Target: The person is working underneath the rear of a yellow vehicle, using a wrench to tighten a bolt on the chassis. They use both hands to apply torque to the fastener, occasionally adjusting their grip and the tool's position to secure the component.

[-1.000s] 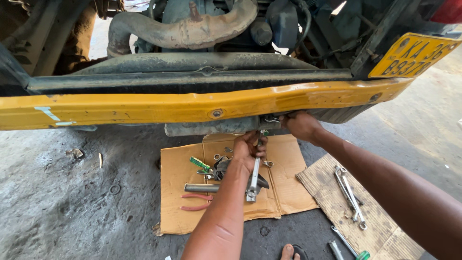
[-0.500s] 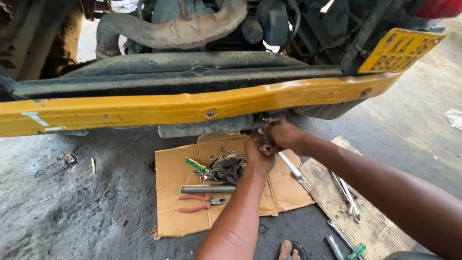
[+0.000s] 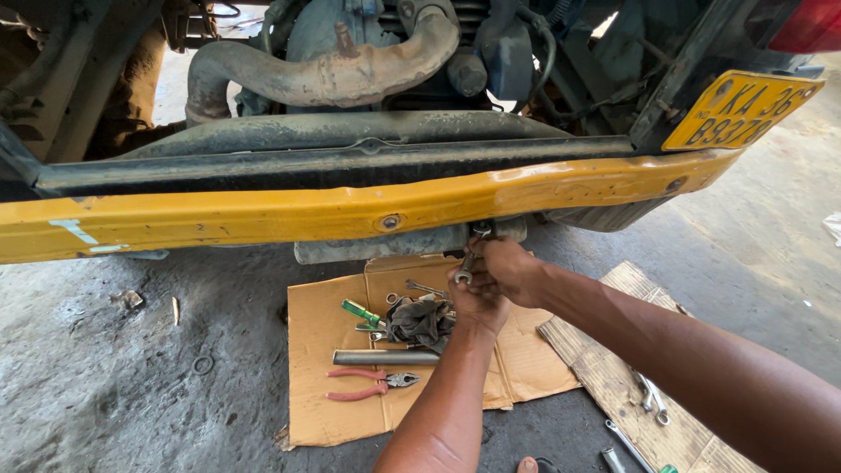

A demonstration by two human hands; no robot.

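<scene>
Head view: a spanner (image 3: 465,268) stands nearly upright just under the yellow bumper (image 3: 350,210), gripped by the left hand (image 3: 476,302), fingers curled round its lower end. The right hand (image 3: 511,267) closes on its upper part, perhaps at a bolt hidden behind it. Below lie cardboard (image 3: 333,412), a dark rag (image 3: 420,320), a steel tube (image 3: 385,357) and red pliers (image 3: 368,384).
</scene>
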